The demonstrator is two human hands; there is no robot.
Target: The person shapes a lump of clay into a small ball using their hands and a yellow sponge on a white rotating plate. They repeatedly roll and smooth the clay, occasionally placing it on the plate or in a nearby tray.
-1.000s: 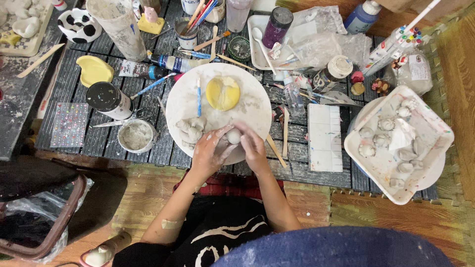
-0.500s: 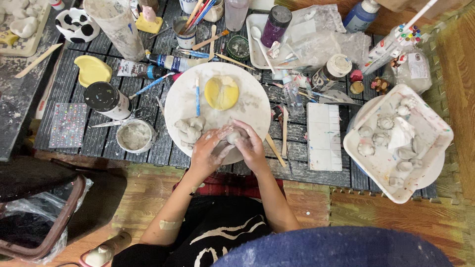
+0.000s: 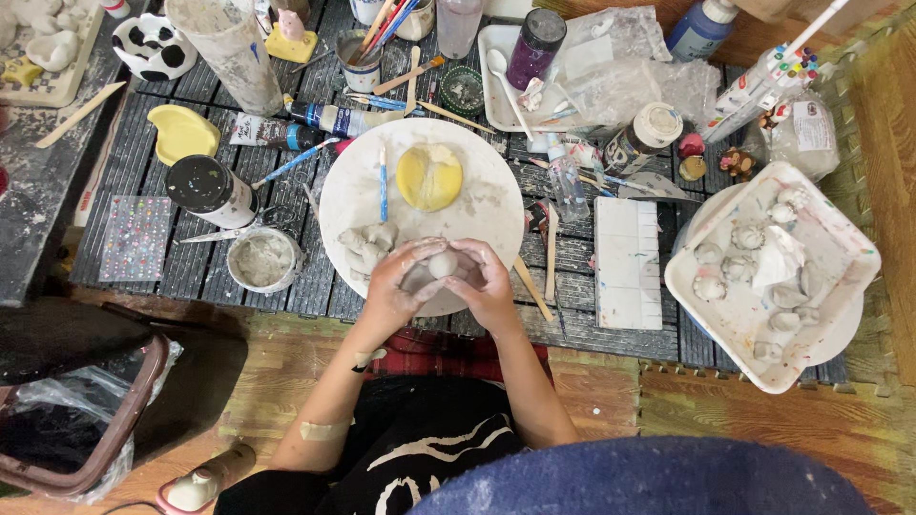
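Observation:
A small pale grey clay ball [image 3: 441, 264] sits between both of my hands over the near edge of a round white work board [image 3: 487, 200]. My left hand [image 3: 396, 286] cups the ball from the left and my right hand [image 3: 485, 281] from the right, fingertips pressed on it. Under the ball I see a darker grey clay lump. Several loose grey clay pieces [image 3: 365, 244] lie on the board just left of my left hand. A flat yellow disc [image 3: 429, 175] and a blue-handled tool [image 3: 384, 183] lie farther back on the board.
A small bowl of grey slip [image 3: 261, 260] and a black-lidded jar [image 3: 210, 189] stand left of the board. A white rectangular block [image 3: 627, 261] lies to the right, then a square white tray of clay pieces [image 3: 830, 286]. Paint tubes, brushes and jars crowd the back.
My fingers have shifted slightly around the clay ball, still pressing it between both hands. Nothing else on the table has moved.

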